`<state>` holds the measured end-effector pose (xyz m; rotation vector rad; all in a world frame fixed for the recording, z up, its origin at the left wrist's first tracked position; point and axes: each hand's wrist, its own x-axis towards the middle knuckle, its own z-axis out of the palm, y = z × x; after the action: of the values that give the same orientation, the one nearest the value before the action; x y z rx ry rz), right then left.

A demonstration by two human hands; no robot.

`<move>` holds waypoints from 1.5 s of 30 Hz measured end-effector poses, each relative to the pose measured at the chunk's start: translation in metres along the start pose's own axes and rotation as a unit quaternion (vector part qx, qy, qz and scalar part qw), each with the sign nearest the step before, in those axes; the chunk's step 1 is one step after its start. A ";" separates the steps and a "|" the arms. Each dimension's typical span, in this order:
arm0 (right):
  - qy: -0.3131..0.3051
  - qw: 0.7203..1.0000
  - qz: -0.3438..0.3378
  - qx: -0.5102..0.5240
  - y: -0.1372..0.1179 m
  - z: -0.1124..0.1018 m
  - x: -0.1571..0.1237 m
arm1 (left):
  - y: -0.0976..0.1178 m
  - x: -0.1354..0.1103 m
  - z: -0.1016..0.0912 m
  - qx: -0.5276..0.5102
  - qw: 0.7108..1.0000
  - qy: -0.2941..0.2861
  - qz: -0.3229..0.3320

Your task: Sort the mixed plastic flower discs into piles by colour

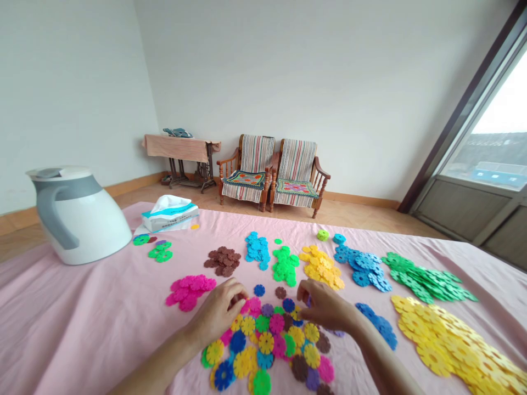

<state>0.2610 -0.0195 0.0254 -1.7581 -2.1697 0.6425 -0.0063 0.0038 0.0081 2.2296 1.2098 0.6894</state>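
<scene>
Positioning the left hand [216, 317] and right hand [325, 307] low over a mixed heap of plastic snowflake discs [265, 343], the person curls the left fingers [235, 288] and right fingers [305, 293] together at its upper edge; whether they clamp a disc cannot be determined. Just left of the left fingers lies a magenta pile [189, 292]; just right of the right hand, a blue pile [379, 325]. Ahead of the fingers, a row of brown, cyan, green and yellow piles [285, 266] extends across. A white plastic jug [78, 215] and tissue box [169, 214] stand farther left on the pink cloth [82, 329]. Two wooden armchairs [267, 174] sit against the far wall.
</scene>
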 end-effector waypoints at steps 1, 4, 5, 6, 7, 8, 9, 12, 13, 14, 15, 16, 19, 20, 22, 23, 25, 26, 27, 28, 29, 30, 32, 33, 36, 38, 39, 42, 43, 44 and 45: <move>-0.007 1.000 0.001 -0.015 -0.004 0.002 -0.001 | 0.000 0.000 0.000 0.000 1.000 0.000 0.000; -0.012 0.999 0.011 -0.035 -0.012 0.005 -0.002 | 0.000 -0.001 0.000 -0.002 1.000 0.000 0.002; -0.011 0.999 0.013 -0.035 -0.013 0.005 -0.002 | 0.000 -0.001 0.000 -0.003 1.000 0.000 0.003; -0.009 0.999 0.012 -0.032 -0.013 0.005 -0.002 | 0.001 -0.001 0.000 -0.003 1.000 0.000 0.003; -0.009 1.000 0.009 -0.027 -0.012 0.005 -0.001 | 0.001 -0.001 -0.001 -0.003 1.000 -0.001 0.002; -0.012 1.000 0.004 -0.016 -0.010 0.004 -0.001 | 0.001 0.000 -0.001 -0.004 1.000 -0.001 0.001; -0.017 1.000 -0.003 -0.001 -0.007 0.004 0.000 | 0.002 0.000 -0.001 -0.004 1.000 -0.002 0.000; -0.007 0.999 -0.016 0.046 0.008 0.002 0.004 | 0.003 0.000 -0.002 -0.006 1.000 -0.003 -0.006; 0.023 0.998 -0.006 0.050 0.016 0.002 0.007 | 0.003 0.000 -0.002 -0.008 1.000 -0.004 -0.006; 0.065 0.997 0.013 0.044 0.024 0.001 0.009 | 0.003 0.000 -0.002 -0.009 1.000 -0.004 -0.007; 0.116 0.992 0.037 0.032 0.033 0.001 0.012 | 0.003 0.000 -0.002 -0.010 1.000 -0.005 -0.007; 0.153 0.986 0.059 0.022 0.042 0.000 0.015 | 0.003 0.000 -0.002 -0.010 1.000 -0.005 -0.008; 0.219 0.970 0.102 0.002 0.059 -0.003 0.021 | 0.002 0.000 -0.002 -0.008 1.000 -0.005 -0.011; 0.237 0.966 0.106 -0.002 0.059 -0.003 0.022 | 0.002 0.000 -0.002 -0.008 1.000 -0.006 -0.011; 0.252 0.964 0.089 0.004 0.052 -0.003 0.022 | 0.002 0.001 -0.002 -0.010 1.000 -0.007 -0.010; 0.237 0.969 0.067 0.016 0.045 -0.001 0.021 | 0.002 0.001 -0.002 -0.010 1.000 -0.007 -0.009; 0.160 0.986 0.007 0.055 0.026 0.003 0.018 | 0.002 0.001 -0.002 -0.009 1.000 -0.005 -0.008; 0.115 0.991 -0.025 0.070 0.016 0.007 0.016 | 0.002 0.001 -0.002 -0.009 1.000 -0.004 -0.007; 0.085 0.993 -0.044 0.074 0.007 0.010 0.014 | 0.002 0.001 -0.002 -0.009 1.000 -0.004 -0.007; 0.068 0.994 -0.055 0.070 0.000 0.013 0.012 | 0.002 0.001 -0.002 -0.009 1.000 -0.004 -0.006; 0.060 0.995 -0.060 0.060 -0.005 0.017 0.011 | 0.002 0.000 -0.002 -0.009 1.000 -0.005 -0.006; 0.058 0.995 -0.059 0.048 -0.009 0.020 0.010 | 0.002 0.000 -0.002 -0.009 1.000 -0.005 -0.006; 0.060 0.996 -0.056 0.029 -0.012 0.024 0.009 | 0.002 0.000 -0.002 -0.009 1.000 -0.003 -0.007; 0.061 0.996 -0.055 0.024 -0.012 0.025 0.010 | 0.002 0.000 -0.002 -0.010 1.000 -0.002 -0.008; 0.059 0.996 -0.059 0.026 -0.010 0.027 0.011 | 0.003 0.000 -0.002 -0.014 1.000 0.000 -0.008; 0.059 0.995 -0.065 0.037 -0.010 0.027 0.011 | 0.003 0.000 -0.002 -0.015 1.000 0.000 -0.006; 0.061 0.995 -0.070 0.044 -0.011 0.028 0.011 | 0.003 0.000 -0.001 -0.015 1.000 0.000 -0.004; 0.069 0.991 -0.087 0.068 -0.012 0.030 0.011 | 0.001 0.000 -0.001 -0.008 1.000 -0.001 -0.003; 0.070 0.991 -0.091 0.075 -0.012 0.030 0.011 | 0.000 0.000 0.000 -0.005 1.000 -0.001 -0.004; 0.072 0.990 -0.091 0.082 -0.013 0.029 0.011 | 0.000 0.001 0.000 -0.002 1.000 -0.001 -0.004; 0.074 0.989 -0.090 0.088 -0.013 0.028 0.011 | -0.001 0.001 0.000 -0.001 1.000 -0.001 -0.004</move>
<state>0.2338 -0.0152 0.0068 -1.4536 -2.0719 0.6177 -0.0064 0.0048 0.0074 2.2218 1.2173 0.6847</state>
